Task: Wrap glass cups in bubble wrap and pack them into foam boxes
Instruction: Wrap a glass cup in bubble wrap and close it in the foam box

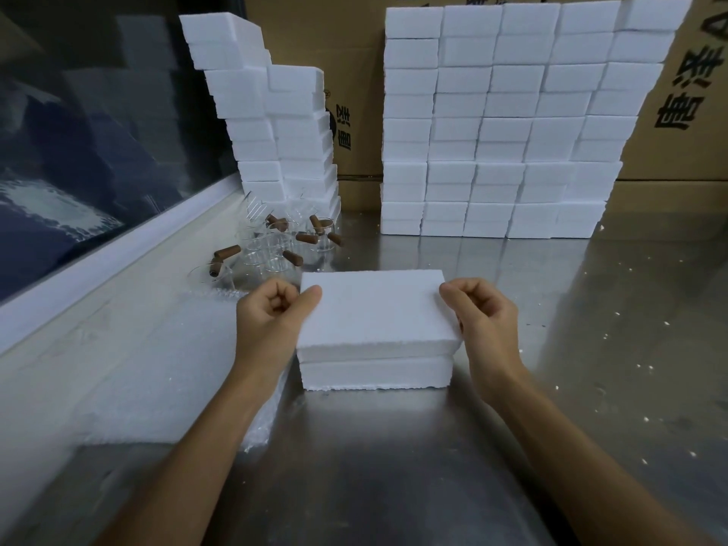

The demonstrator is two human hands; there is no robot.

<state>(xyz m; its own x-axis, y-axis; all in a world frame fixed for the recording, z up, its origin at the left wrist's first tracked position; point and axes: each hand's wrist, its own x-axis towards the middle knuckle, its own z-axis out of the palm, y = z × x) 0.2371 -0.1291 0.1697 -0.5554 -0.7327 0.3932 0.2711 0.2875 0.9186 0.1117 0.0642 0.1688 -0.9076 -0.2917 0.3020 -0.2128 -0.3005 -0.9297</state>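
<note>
Cardboard cartons (pixel 362 92) with black printed characters line the back of a shiny metal desk (pixel 394 466). In front of them stands a broad wall of stacked foam boxes (pixel 500 124), and to its left a taller, leaning stack of the same boxes (pixel 275 124). A pile of bubble wrap sheets (pixel 157 368) lies along the desk's left side, beside a dark window (pixel 78 112). In the middle of the desk sits one foam box (pixel 374 372) with its lid (pixel 374 309) resting on top, slightly skewed. The left hand (pixel 272 313) pinches the lid's left edge, thumb on top and fingers curled; the right hand (pixel 480 317) grips the lid's right edge the same way. Behind the box, at the foot of the leaning stack, a cluster of glass cups (pixel 275 246) with brown handles (pixel 227 252) stands unwrapped. White foam crumbs (pixel 646 419) dot the desk on the right.
</note>
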